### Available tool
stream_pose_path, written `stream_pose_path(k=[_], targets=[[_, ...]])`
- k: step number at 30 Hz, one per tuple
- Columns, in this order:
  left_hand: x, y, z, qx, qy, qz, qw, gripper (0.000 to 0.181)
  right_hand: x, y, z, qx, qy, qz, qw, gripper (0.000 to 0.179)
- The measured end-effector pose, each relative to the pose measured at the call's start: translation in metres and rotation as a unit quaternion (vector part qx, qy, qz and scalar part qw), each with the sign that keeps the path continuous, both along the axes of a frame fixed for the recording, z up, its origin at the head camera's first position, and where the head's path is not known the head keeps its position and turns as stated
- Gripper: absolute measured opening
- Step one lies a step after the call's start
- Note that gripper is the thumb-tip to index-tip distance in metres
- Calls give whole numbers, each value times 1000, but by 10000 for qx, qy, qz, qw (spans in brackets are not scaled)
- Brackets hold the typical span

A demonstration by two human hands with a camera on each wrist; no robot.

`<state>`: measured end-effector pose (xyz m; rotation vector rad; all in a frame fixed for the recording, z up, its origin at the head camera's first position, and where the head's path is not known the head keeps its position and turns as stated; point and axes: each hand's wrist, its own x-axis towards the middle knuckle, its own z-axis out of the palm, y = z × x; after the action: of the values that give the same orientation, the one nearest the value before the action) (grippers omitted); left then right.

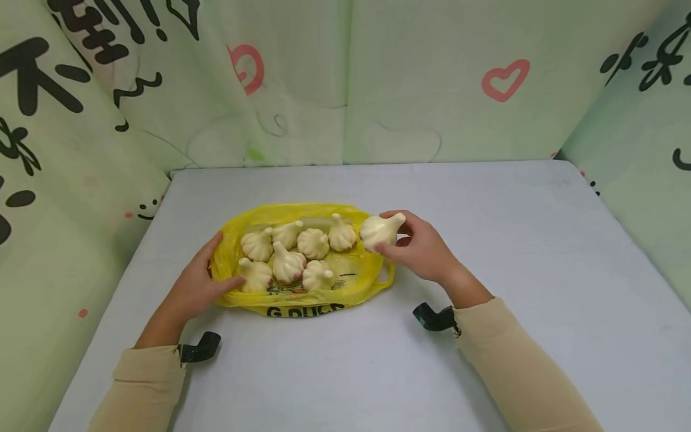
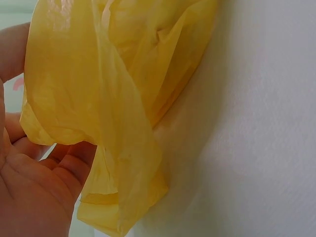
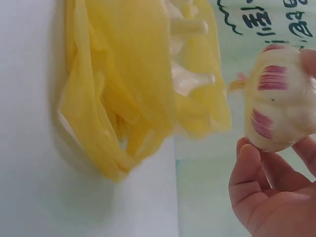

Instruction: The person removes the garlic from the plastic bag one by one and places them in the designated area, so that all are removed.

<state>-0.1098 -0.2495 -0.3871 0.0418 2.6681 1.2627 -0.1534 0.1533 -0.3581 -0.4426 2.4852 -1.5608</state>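
Several pale garlic bulbs [image 1: 288, 264] lie in a yellow plastic bag [image 1: 229, 255] that is spread open on the table. At the bag's left end, my left hand [image 1: 198, 285] grips the edge, thumb over the rim and fingers along the outer side. My right hand [image 1: 426, 252] pinches one garlic bulb [image 1: 376, 233] between thumb and fingers, at the bag's right end, with its stem pointing right in the head view. Purple-pink streaks mark the held garlic [image 3: 276, 94] in the right wrist view. The left wrist view has the bag [image 2: 74, 89] against the fingers.
The white table [image 1: 335, 372] runs on around the bag. Behind and beside it hangs a pale green curtain [image 1: 410, 78] with black lettering and red hearts. A bag handle [image 1: 390, 273] loops out on the right. Black wrist devices [image 1: 201, 348] stick out at both cuffs.
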Motion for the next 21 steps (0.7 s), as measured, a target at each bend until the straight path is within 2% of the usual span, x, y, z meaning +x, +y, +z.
stream_pose_path(k=[8,14,21], targets=[[-1,0,0,-26,-24,-13,10000,107,-7,22,4,-6,92,-319,9994,49],[-2,-1,-1,43,-48,-26,10000,107,-13,36,6,-379,-193,-434,9982,54],[-3,-1,-3,174,-57,-47,9998,107,-17,46,6,-33,-379,-624,9973,65]])
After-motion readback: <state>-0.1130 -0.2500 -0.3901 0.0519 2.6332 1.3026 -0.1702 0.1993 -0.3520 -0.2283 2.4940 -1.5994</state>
